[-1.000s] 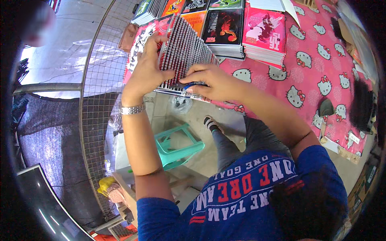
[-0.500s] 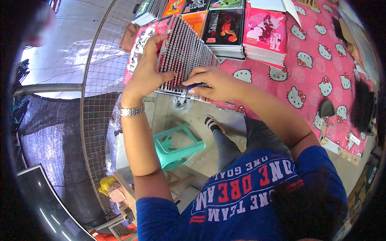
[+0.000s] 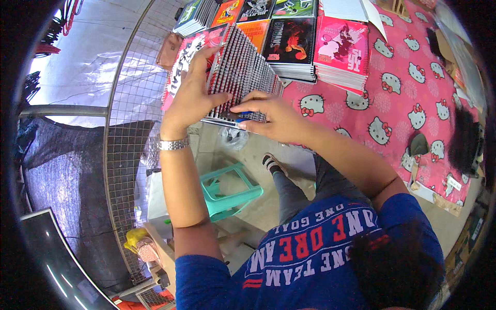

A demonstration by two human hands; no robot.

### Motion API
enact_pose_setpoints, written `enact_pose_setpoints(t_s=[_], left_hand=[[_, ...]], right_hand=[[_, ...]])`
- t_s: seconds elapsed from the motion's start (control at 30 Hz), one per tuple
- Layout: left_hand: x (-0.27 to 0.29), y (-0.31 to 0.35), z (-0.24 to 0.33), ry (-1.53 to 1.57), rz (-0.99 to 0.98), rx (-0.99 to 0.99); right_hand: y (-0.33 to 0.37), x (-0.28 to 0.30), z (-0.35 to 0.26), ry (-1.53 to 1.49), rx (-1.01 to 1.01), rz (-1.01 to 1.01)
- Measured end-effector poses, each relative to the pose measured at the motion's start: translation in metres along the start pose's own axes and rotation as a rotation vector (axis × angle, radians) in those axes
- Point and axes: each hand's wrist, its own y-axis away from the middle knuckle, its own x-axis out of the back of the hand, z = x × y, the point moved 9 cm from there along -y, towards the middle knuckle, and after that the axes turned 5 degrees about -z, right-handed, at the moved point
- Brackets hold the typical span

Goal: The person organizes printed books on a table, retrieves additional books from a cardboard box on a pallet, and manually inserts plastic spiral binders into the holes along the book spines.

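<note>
Resting open, its fingers spread on the cover side and its thumb on the coils, the left hand [image 3: 192, 103] touches the stack [image 3: 243, 64] of notebooks at 12 o'clock, by the edge of the desk [image 3: 398, 113]. The right hand [image 3: 273, 114] is closed on a blue item [image 3: 247, 117] at the stack's near side. Handling looks under way and unfinished; how many notebooks are done or left, I cannot tell. Neither hand touches the black pile [image 3: 290, 46] or pink pile [image 3: 341, 49], towards 2 o'clock. The coil side faces roughly 4 o'clock; the spines' long axis runs from just past 12 to just past 6.
</note>
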Motion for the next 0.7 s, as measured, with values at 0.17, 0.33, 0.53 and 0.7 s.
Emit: enact_pose_setpoints(t_s=[0.17, 0.33, 0.53, 0.7], left_hand=[[0.004, 0.001, 0.001, -0.173, 0.020, 0.007], [0.003, 0.000, 0.001, -0.344, 0.022, 0.010], [-0.006, -0.001, 0.007, -0.629, -0.001, 0.227], [-0.007, 0.002, 0.005, -0.588, 0.016, 0.142]], right_hand=[[-0.005, -0.014, 0.031, -0.353, -0.212, -0.155], [-0.002, -0.004, 0.032, -0.227, -0.135, -0.174], [0.018, 0.007, 0.024, 0.179, 0.074, -0.026], [0.011, 0.002, 0.008, 0.385, 0.175, -0.051]])
